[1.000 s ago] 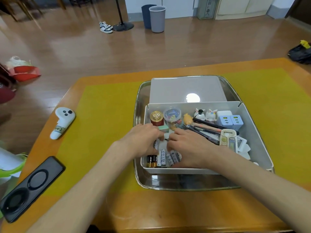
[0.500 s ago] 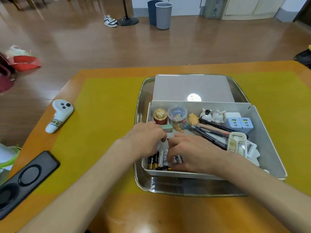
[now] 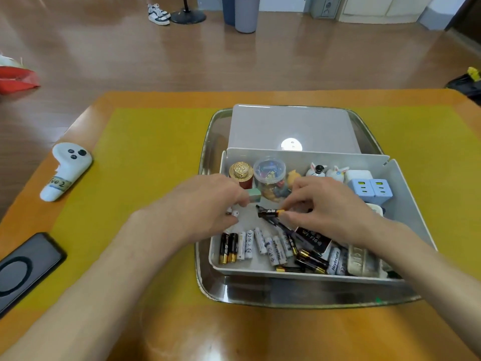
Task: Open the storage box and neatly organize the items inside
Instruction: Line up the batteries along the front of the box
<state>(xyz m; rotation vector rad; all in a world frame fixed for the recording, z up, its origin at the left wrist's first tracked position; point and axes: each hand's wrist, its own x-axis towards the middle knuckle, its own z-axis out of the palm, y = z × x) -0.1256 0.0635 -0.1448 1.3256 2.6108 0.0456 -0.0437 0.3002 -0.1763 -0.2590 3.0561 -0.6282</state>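
- The storage box (image 3: 406, 201) is open and stands in a metal tray (image 3: 208, 282) on the bench (image 3: 182, 329); its lid (image 3: 291, 126) lies flat behind it.
- The right hand (image 3: 335, 207) pinches a black and gold battery (image 3: 269, 212) by one end, with the fingertips (image 3: 285, 217), above the middle of the box.
- The left hand (image 3: 205, 201) has curled fingers over small white pieces at the left wall; what it grasps I cannot tell for sure.
- I judge the step to be sorting the batteries. It is best to lay this one parallel to the two black batteries (image 3: 228, 247) at the front left, so that the same colours stay together.
- The white batteries (image 3: 260, 243) beside them lie partly crooked; each must be turned the same way, touching its neighbour.
- Batteries are smooth, hard cylinders and roll easily, so it is safer to set one down against the row than to drop it.
- The box looks like thin, stiff, matte plastic; the tray is shiny and reflects.
- At the back wall stand a round clear tub (image 3: 269, 170) and pale blue chargers (image 3: 371, 190), blocky in shape.
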